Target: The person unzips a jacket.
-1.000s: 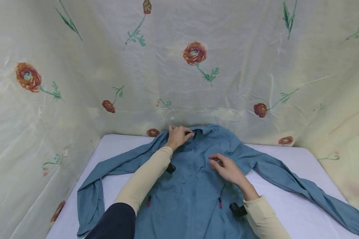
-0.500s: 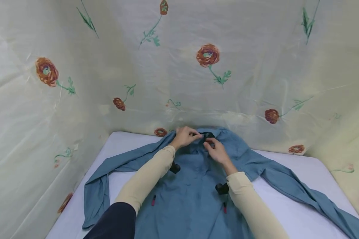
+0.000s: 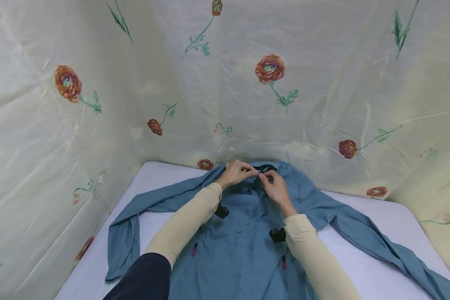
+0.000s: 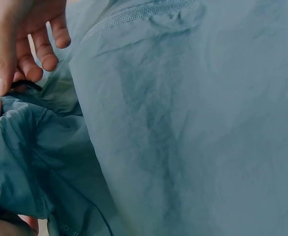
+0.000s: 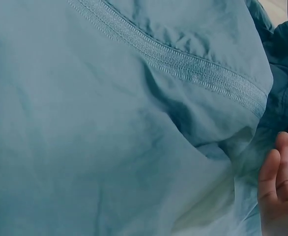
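A blue jacket (image 3: 243, 237) lies spread front side up, its sleeves out to both sides. At its neck, the dark inside of the collar (image 3: 266, 167) shows. My left hand (image 3: 237, 173) pinches the collar's edge between thumb and forefinger. Close beside it, my right hand (image 3: 276, 188) pinches the same edge, the two sets of fingertips nearly meeting. In the left wrist view, fingers (image 4: 41, 49) reach down to the collar's dark trim at the upper left. The right wrist view has part of a hand (image 5: 281, 191) at its right edge, fingertips beside the cloth.
Under the jacket is a white-covered table (image 3: 157, 171). A pale curtain (image 3: 195, 96) with printed flowers stands around the back and sides. The left sleeve (image 3: 123, 241) bends down toward the front; the right sleeve (image 3: 378, 241) runs out toward the right edge.
My right hand has moved up from over the chest to the collar and now pinches it beside my left hand. The left hand stays at the collar. The head view has shifted slightly.
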Demonstrator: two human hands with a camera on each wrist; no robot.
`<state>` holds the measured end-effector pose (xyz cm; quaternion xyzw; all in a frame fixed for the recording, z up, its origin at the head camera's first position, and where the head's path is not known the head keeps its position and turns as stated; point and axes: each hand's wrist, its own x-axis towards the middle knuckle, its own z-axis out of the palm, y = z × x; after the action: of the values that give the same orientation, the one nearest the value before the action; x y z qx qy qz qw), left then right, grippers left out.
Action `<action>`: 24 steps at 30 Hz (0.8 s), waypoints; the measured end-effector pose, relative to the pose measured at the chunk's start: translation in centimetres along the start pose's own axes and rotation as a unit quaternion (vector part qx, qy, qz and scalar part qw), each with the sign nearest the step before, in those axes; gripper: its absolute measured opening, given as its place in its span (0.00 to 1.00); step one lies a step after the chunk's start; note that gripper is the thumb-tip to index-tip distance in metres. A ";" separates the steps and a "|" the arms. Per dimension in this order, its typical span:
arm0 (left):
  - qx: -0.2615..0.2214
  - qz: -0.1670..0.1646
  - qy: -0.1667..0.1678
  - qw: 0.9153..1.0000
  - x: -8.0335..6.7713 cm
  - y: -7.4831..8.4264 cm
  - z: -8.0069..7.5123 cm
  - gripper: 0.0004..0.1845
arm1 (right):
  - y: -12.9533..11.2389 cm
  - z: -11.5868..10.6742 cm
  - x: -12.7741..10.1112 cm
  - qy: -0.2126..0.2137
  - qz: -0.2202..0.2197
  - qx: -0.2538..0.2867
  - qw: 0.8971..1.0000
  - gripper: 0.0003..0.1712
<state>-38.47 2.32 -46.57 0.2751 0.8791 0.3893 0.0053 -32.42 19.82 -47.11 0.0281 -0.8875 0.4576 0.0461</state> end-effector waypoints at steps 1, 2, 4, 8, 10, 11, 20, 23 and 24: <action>0.001 0.002 0.000 1.000 0.1 0.0 -0.1 0.15 | -0.1 0.0 0.1 -0.001 0.000 0.000 1.000 0.21; 0.002 0.004 0.001 1.000 0.1 0.1 -0.2 0.15 | -0.2 0.0 0.1 -0.003 0.000 0.003 1.000 0.21; 0.003 0.007 0.006 1.000 0.2 0.1 -0.4 0.15 | -0.3 0.1 0.3 -0.008 0.000 0.009 1.000 0.21; 0.000 0.010 0.026 1.000 0.1 0.0 -0.4 0.15 | -0.5 0.5 0.5 -0.013 0.008 0.036 0.999 0.21; 0.000 0.012 0.040 0.999 0.2 0.0 -0.3 0.15 | -0.7 0.5 0.6 -0.011 0.010 0.047 0.999 0.21; 0.000 0.014 0.045 0.999 0.3 0.1 -0.2 0.15 | -0.7 0.5 0.6 -0.009 0.011 0.050 0.999 0.21; 0.001 0.019 0.089 0.996 0.2 0.7 0.2 0.14 | -0.7 0.5 0.5 0.002 0.007 0.044 0.999 0.18; -0.003 0.016 0.098 0.995 0.1 0.7 0.5 0.14 | -0.6 0.7 0.3 0.006 0.009 0.043 0.999 0.17; -0.005 0.013 0.101 0.995 0.0 0.7 0.6 0.14 | -0.6 0.8 0.2 0.005 0.007 0.042 0.999 0.17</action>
<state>-37.98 3.08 -46.53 0.2456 0.8694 0.4199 -0.0870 -32.63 18.82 -47.04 0.0215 -0.8674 0.4951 0.0456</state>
